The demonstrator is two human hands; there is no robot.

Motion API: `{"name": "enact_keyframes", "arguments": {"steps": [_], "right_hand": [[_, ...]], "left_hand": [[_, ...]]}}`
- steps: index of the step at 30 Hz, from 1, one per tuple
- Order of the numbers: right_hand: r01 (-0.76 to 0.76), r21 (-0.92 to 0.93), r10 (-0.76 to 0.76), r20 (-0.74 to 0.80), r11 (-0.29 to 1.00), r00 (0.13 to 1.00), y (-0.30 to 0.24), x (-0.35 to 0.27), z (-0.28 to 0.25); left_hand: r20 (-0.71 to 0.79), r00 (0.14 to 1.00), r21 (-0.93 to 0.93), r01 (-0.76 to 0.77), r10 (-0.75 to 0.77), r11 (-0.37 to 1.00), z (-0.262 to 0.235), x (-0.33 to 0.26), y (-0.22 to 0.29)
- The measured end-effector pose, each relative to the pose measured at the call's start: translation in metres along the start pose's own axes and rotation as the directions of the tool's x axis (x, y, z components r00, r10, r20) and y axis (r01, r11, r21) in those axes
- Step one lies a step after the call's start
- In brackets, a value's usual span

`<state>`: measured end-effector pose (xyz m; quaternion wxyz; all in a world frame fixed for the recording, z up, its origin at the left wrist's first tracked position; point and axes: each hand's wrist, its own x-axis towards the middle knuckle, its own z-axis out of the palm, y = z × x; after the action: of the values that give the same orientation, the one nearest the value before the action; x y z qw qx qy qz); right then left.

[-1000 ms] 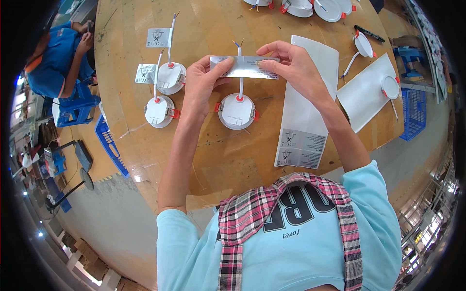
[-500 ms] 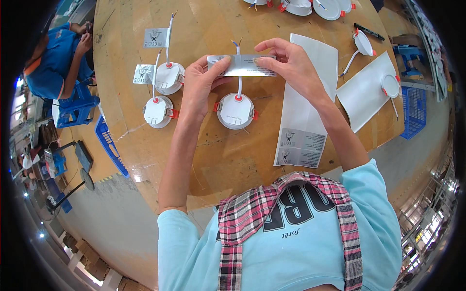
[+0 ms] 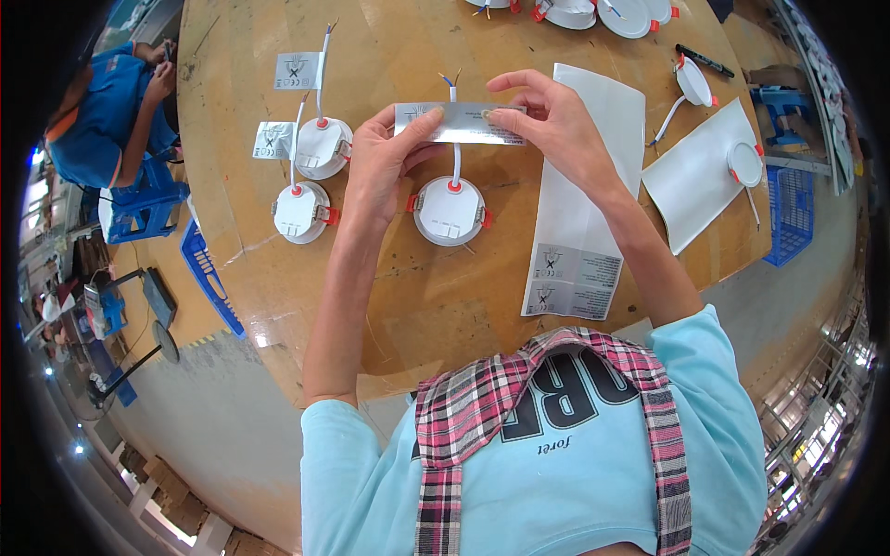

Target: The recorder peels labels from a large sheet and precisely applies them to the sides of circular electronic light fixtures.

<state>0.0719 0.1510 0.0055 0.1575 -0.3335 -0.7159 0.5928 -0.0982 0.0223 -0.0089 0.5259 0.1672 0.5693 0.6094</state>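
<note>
A silver printed label (image 3: pixel 461 130) is stretched level between my two hands, lying across the white cable of a round white downlight (image 3: pixel 450 220). My left hand (image 3: pixel 375 157) pinches its left part, thumb on top. At the right end, my right hand (image 3: pixel 561 116) holds it between thumb and fingers. Bare wire ends (image 3: pixel 451 78) stick out beyond the label. Whether the label touches the cable cannot be made out. To the left lie two more downlights, one farther (image 3: pixel 323 151) and one nearer (image 3: pixel 298 219), each with a silver label folded round its cable.
Right of my hands lies a long backing sheet (image 3: pixel 584 185) with several silver labels at its near end. Beyond it are another white sheet (image 3: pixel 681 190), two small downlights and a black marker (image 3: pixel 705 60). More downlights line the far edge. A person (image 3: pixel 111 120) sits at the left.
Almost nothing differs. The label and both hands have shifted very slightly, and the label's tilt toward me has changed a little.
</note>
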Motion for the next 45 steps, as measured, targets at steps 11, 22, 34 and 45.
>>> {"name": "enact_keyframes", "arguments": {"steps": [11,22,34,45], "right_hand": [[0.016,0.002,-0.016,-0.007,1.000,1.000,0.000,0.000,0.001],[0.016,-0.073,-0.016,-0.002,0.997,1.000,-0.004,-0.002,-0.003],[0.056,-0.157,-0.055,0.011,0.986,0.998,-0.020,0.026,0.011],[-0.001,-0.084,0.001,0.003,0.996,1.000,-0.007,0.030,0.015]], "left_hand": [[-0.003,1.000,-0.003,-0.019,0.019,1.000,0.005,-0.005,0.000],[-0.011,0.999,-0.055,-0.034,0.033,0.998,0.008,-0.007,-0.003],[0.023,0.999,-0.076,-0.026,0.028,0.997,0.011,-0.005,-0.004],[-0.039,0.999,-0.069,0.006,-0.009,0.998,0.014,-0.006,-0.005]]}}
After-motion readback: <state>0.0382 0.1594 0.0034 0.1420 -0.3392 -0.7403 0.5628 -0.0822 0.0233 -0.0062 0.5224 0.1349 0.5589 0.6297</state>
